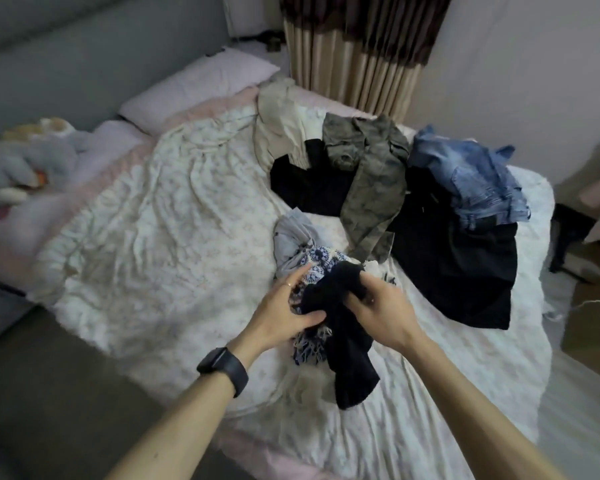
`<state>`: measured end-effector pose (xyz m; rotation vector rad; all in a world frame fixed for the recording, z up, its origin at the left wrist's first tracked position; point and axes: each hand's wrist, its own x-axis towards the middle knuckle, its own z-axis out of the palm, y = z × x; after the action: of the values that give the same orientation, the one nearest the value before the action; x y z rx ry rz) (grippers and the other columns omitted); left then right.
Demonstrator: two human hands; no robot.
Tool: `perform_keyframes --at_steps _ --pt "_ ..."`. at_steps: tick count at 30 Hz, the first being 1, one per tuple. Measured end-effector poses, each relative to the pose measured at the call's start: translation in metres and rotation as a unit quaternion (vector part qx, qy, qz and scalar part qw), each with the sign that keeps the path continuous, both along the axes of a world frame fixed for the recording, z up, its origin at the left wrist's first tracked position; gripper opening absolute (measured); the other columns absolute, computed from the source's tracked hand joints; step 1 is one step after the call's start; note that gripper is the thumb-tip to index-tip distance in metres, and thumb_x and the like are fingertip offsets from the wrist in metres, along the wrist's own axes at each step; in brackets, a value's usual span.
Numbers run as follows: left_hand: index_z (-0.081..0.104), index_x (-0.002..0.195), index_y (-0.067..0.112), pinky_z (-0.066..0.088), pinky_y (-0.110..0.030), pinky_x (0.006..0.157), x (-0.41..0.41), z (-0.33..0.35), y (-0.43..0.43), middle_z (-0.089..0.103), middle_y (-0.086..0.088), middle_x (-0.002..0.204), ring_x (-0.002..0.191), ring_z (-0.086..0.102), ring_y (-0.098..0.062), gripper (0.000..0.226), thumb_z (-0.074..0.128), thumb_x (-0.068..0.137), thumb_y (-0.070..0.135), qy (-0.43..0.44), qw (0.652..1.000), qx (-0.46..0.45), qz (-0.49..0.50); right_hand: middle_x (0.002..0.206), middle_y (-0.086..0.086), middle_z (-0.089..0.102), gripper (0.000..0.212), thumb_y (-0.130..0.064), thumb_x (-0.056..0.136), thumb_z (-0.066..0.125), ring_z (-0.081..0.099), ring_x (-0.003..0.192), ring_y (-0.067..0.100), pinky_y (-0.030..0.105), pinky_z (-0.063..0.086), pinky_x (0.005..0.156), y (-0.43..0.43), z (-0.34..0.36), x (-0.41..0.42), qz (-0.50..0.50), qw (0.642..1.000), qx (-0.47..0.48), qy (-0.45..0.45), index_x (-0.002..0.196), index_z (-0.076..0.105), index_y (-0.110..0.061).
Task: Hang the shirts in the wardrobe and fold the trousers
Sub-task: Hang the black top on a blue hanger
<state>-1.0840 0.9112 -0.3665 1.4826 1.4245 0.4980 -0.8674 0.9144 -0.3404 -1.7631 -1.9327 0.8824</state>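
Both hands hold a dark navy garment (347, 344) above the bed. My left hand (284, 313) pinches its left edge between thumb and fingers. My right hand (378, 311) grips its top, fingers curled into the cloth. Under it lie a blue-and-white patterned garment (314, 270) and a light grey one (291, 237). Further back on the bed are camouflage trousers (371, 181), a beige garment (278, 123), black clothes (458, 265) and a blue denim piece (468, 174).
The bed (160, 216) has a crumpled white floral cover and a pale pillow (201, 88) at its head. Soft toys (25, 161) lie at the left. A striped curtain (357, 60) hangs behind. Wooden floor (589, 327) shows at the right.
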Motion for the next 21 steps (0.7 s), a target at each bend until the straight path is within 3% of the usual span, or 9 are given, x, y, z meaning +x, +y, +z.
perform_keyframes --at_steps 3,5,10,13,16,21 --pt "0.065 0.123 0.035 0.039 -0.004 0.085 -0.009 0.068 -0.010 0.063 0.016 0.116 0.109 0.059 -0.002 0.035 0.075 0.089 0.033 0.018 0.995 0.078 0.059 0.072 -0.008 0.067 0.008 -0.026 0.091 0.071 0.060 0.063 0.008 0.018 0.045 0.061 0.001 0.075 -0.024 0.038 0.994 0.057 0.079 0.097 0.069 -0.021" --pt "0.069 0.097 0.036 0.045 -0.014 0.072 -0.027 0.110 -0.019 0.070 0.012 0.085 0.085 0.066 -0.007 0.007 0.070 0.094 0.030 0.026 0.983 0.132 0.124 0.063 -0.009 0.063 0.008 -0.026 0.091 0.074 0.058 0.053 0.006 0.016 0.044 0.055 0.007 0.114 -0.040 0.050 0.986 0.081 0.139 0.098 0.071 -0.025" --pt "0.066 0.087 0.042 0.055 -0.029 0.085 -0.108 0.198 -0.049 0.074 0.019 0.080 0.086 0.070 -0.003 0.037 0.067 0.091 0.005 0.049 0.928 0.215 0.301 0.072 0.001 0.066 0.027 -0.049 0.091 0.065 0.067 0.068 0.027 0.046 0.057 0.075 0.028 0.170 -0.086 0.087 0.959 0.085 0.255 0.085 0.068 -0.024" --pt "0.070 0.093 0.034 0.055 -0.034 0.087 -0.153 0.230 -0.078 0.074 0.016 0.086 0.091 0.069 -0.008 0.025 0.066 0.088 0.011 0.107 0.896 0.234 0.363 0.073 -0.011 0.069 0.016 -0.038 0.096 0.064 0.063 0.060 0.011 0.037 0.055 0.073 0.035 0.179 -0.119 0.103 0.947 0.083 0.294 0.083 0.069 -0.032" --pt "0.072 0.101 0.023 0.054 -0.024 0.083 -0.186 0.249 -0.120 0.075 0.005 0.093 0.091 0.070 -0.011 0.024 0.063 0.091 0.003 0.125 0.872 0.229 0.415 0.082 -0.009 0.073 0.018 -0.031 0.099 0.061 0.065 0.061 0.008 0.035 0.054 0.069 0.031 0.187 -0.151 0.112 0.943 0.094 0.299 0.082 0.066 -0.030" --pt "0.065 0.086 0.044 0.052 -0.023 0.078 -0.217 0.267 -0.181 0.069 0.017 0.086 0.087 0.067 -0.008 0.045 0.062 0.090 -0.001 0.162 0.833 0.230 0.476 0.084 -0.002 0.074 0.019 -0.034 0.097 0.061 0.068 0.064 0.015 0.043 0.056 0.070 0.007 0.182 -0.199 0.154 0.943 0.030 0.295 0.084 0.066 -0.022"
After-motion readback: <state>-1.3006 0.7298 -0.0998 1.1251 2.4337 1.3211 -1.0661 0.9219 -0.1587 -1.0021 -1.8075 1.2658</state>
